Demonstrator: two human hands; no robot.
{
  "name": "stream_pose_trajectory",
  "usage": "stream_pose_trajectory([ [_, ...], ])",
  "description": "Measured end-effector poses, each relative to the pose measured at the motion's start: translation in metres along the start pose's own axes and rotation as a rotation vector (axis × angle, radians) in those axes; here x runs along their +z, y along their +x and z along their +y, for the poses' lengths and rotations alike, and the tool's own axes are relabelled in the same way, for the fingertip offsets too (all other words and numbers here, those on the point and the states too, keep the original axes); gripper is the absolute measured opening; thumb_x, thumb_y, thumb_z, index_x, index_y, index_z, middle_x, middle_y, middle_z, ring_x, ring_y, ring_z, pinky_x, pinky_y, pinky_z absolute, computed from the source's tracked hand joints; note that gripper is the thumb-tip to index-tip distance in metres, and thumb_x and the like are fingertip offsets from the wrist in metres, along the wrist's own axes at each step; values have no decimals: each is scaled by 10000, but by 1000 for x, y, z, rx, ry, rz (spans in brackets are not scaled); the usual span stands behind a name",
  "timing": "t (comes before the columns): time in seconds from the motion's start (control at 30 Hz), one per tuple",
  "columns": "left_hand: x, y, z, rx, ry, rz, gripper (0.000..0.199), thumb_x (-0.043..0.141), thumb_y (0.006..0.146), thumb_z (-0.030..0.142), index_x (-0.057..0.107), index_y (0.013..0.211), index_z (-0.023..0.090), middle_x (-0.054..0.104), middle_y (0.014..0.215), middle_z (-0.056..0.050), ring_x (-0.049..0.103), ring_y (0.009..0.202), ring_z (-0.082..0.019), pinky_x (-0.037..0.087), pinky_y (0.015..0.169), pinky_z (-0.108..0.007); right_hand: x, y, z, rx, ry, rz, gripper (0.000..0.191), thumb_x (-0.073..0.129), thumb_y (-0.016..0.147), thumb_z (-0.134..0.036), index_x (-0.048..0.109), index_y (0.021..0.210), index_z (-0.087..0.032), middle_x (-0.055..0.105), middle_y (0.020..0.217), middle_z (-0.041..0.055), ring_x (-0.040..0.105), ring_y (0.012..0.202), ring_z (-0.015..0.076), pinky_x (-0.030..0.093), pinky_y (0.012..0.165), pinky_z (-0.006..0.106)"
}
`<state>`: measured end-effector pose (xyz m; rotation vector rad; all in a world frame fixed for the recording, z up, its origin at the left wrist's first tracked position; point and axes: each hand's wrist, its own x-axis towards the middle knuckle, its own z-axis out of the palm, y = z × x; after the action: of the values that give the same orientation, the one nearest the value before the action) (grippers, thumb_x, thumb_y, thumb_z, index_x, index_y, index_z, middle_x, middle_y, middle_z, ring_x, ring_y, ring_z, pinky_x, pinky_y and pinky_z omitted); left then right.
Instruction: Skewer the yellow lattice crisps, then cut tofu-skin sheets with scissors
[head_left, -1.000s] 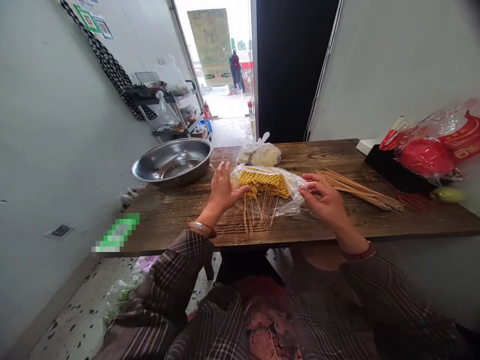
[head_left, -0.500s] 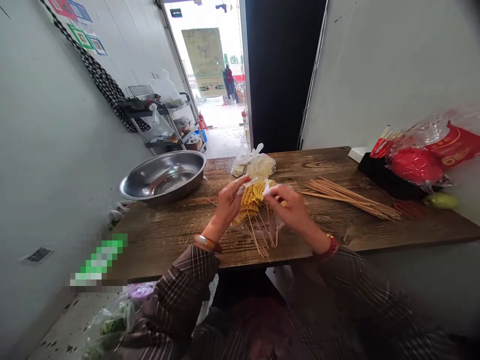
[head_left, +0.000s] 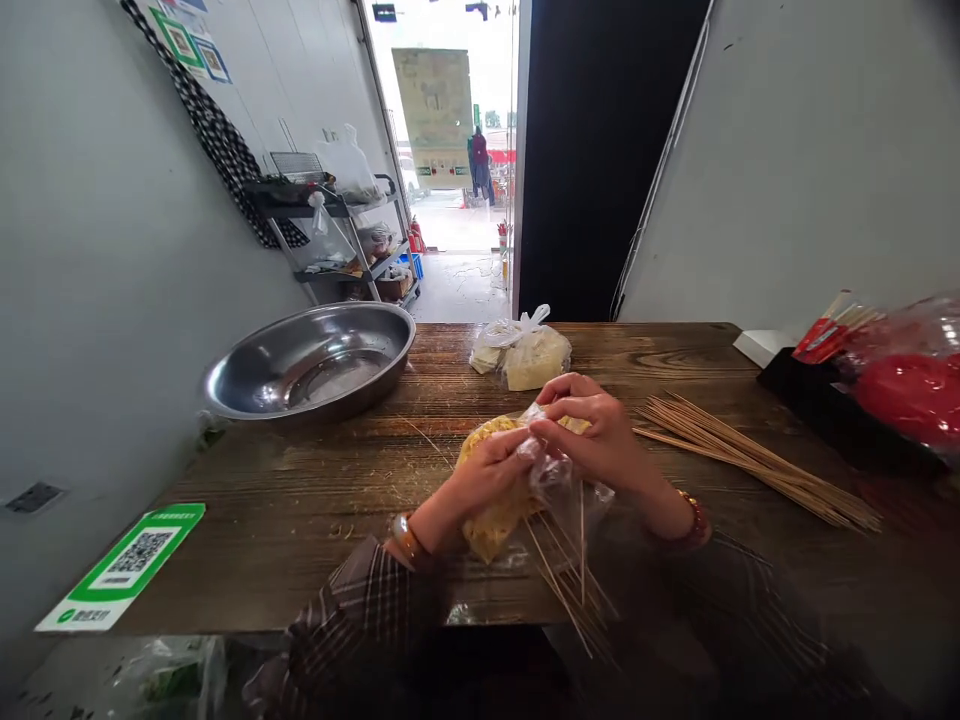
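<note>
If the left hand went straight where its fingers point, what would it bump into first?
The bag, which is bunched right at the tip of the left hand. Just past it, probably the right hand, though depth is hard to judge here.

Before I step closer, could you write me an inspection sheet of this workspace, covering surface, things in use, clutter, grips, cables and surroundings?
Surface: wooden table, with small pale scraps on it.
Job's things: clear plastic bag around yellow food; thin skewers poke out toward the person.
Clutter: metal basin and green card left; white bag behind; loose sticks and black box right.
Grips: left grip and right grip both pinch gathered plastic.
Cables: pale lines on the right wall, possibly cables.
Surroundings: shelf rack and bright doorway beyond the table.
</note>
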<state>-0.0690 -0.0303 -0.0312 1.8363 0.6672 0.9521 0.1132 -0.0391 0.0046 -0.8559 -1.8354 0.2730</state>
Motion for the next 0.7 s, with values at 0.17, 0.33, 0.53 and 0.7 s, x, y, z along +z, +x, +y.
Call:
stream_pose_trajectory([
  [0.17, -3, -2, 9, -48, 103, 326, 398, 469, 946, 493, 598, 749, 172, 594, 738, -18, 515, 697, -144, 417, 645, -266, 25, -9, 1, 209, 157, -165, 523, 744, 795, -343, 601, 1281, -212, 701, 1093, 69, 656, 912, 195, 532, 818, 357],
  [0.33, -9, -14, 14, 83, 352, 494, 298, 464, 976, 334, 570, 741, 185, 555, 693, 11, 499, 632, -115, 404, 603, -242, 53, -26, 3, 221, 166, -205, 763, 747, 810, -355, 414, 1477, -195, 703, 1153, 87, 662, 961, 187, 509, 893, 343],
  [0.53, -10, -16, 5, 276, 524, 546, 149, 491, 953, 247, 622, 903, 196, 616, 877, -17, 589, 834, -149, 478, 762, -280, 57, -28, 2, 90, -5, -140, 214, 537, 960, -291, 673, 838, -180, 669, 729, 7, 605, 695, 128, 460, 701, 254],
  [0.7, -10, -16, 4, 180, 608, 648, 342, 603, 879, 366, 599, 1185, 212, 627, 1098, -66, 615, 952, -211, 502, 860, -382, 48, -19, -2, -124, -106, -89, 277, 517, 932, -246, 546, 661, -197, 695, 773, 25, 621, 770, 146, 459, 883, 304],
])
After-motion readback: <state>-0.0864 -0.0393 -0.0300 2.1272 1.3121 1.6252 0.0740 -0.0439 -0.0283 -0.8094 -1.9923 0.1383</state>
